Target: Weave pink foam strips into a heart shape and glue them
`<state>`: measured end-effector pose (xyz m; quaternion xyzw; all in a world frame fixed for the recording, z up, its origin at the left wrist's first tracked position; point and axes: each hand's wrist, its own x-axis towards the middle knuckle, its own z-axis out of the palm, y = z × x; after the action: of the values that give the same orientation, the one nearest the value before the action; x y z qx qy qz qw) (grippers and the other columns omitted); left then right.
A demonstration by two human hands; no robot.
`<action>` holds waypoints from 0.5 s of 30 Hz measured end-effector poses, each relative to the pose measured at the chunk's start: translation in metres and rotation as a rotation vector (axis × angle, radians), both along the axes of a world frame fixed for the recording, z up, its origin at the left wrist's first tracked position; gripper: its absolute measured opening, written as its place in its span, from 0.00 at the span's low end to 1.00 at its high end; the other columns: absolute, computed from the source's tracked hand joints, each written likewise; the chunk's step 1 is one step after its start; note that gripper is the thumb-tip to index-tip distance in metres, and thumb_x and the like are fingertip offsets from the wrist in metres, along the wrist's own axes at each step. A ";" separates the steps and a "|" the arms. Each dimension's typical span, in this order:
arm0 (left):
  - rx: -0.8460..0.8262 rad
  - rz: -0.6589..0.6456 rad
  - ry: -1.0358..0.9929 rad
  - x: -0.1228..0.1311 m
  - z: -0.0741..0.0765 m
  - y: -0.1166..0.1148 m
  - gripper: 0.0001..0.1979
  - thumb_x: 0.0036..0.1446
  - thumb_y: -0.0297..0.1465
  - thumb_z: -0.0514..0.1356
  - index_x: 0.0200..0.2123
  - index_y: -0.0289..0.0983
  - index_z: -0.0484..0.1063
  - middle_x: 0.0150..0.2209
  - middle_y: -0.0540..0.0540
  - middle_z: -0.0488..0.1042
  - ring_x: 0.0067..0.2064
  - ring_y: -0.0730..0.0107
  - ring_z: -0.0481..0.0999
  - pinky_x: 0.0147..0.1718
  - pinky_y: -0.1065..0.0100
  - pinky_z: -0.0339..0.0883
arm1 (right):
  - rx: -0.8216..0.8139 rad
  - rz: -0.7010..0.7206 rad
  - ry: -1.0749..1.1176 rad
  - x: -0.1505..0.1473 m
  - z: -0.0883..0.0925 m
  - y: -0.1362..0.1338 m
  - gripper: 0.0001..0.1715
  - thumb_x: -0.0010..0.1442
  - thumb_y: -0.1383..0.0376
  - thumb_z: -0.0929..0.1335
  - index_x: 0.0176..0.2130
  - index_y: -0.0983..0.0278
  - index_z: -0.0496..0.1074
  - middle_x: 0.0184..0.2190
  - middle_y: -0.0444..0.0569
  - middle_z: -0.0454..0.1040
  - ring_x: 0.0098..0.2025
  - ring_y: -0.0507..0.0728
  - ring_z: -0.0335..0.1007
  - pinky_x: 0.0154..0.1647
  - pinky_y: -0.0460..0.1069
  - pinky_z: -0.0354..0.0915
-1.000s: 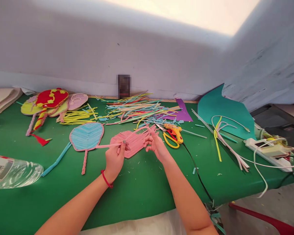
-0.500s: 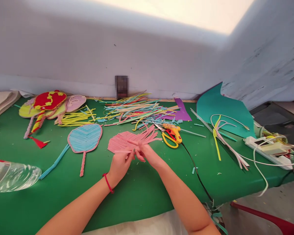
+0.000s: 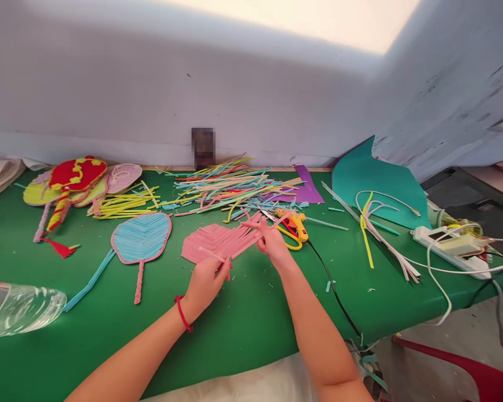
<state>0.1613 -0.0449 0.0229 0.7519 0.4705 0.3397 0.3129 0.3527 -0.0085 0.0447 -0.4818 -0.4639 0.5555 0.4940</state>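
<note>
My left hand (image 3: pixel 209 280), with a red cord at the wrist, pinches a short pale pink pipe cleaner (image 3: pixel 210 254) at the lower edge of a pink leaf-shaped fan panel (image 3: pixel 205 239). The panel lies flat, made of slanting rows of pink pipe cleaners, with loose ends spreading to the right. Over those ends is my right hand (image 3: pixel 272 244), its fingers closed around a pink pipe cleaner (image 3: pixel 285 216) that sticks out to the upper right. To the left lies a blue leaf-shaped fan (image 3: pixel 141 237) with a pink rim and handle.
Yellow-handled scissors (image 3: pixel 291 241) and a yellow glue gun (image 3: pixel 295 223) lie right of the panel, its black cord trailing forward. Behind is a heap of coloured pipe cleaners (image 3: pixel 230 187). Finished fans (image 3: pixel 79 174), a plastic bottle (image 3: pixel 23 310) and a power strip (image 3: pixel 452 254) lie around.
My right hand has moved right and up, away from my left hand, to the panel's loose ends. My left hand stays nearly in place. The view has shifted slightly.
</note>
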 end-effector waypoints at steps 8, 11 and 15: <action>-0.009 -0.055 -0.002 0.002 0.003 -0.002 0.21 0.62 0.35 0.48 0.17 0.40 0.65 0.19 0.51 0.71 0.22 0.73 0.69 0.27 0.71 0.60 | 0.051 -0.157 -0.007 0.035 0.002 0.007 0.40 0.56 0.39 0.63 0.41 0.71 0.78 0.08 0.34 0.47 0.13 0.46 0.39 0.15 0.46 0.39; -0.011 -0.064 -0.008 0.002 0.005 -0.003 0.21 0.62 0.35 0.48 0.17 0.40 0.64 0.19 0.51 0.70 0.22 0.73 0.69 0.27 0.71 0.60 | 0.049 -0.219 -0.010 0.046 -0.001 0.011 0.42 0.54 0.37 0.63 0.43 0.71 0.77 0.07 0.34 0.47 0.13 0.46 0.37 0.14 0.46 0.38; -0.011 -0.103 -0.013 0.003 0.005 -0.004 0.20 0.62 0.33 0.49 0.18 0.39 0.64 0.19 0.52 0.71 0.22 0.74 0.69 0.28 0.72 0.60 | 0.033 -0.239 0.005 0.057 -0.005 0.015 0.43 0.52 0.36 0.63 0.45 0.69 0.76 0.07 0.33 0.47 0.13 0.46 0.36 0.14 0.46 0.36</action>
<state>0.1642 -0.0489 0.0279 0.7712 0.4310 0.3255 0.3370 0.4094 0.0064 0.0394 -0.5244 -0.4109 0.4860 0.5657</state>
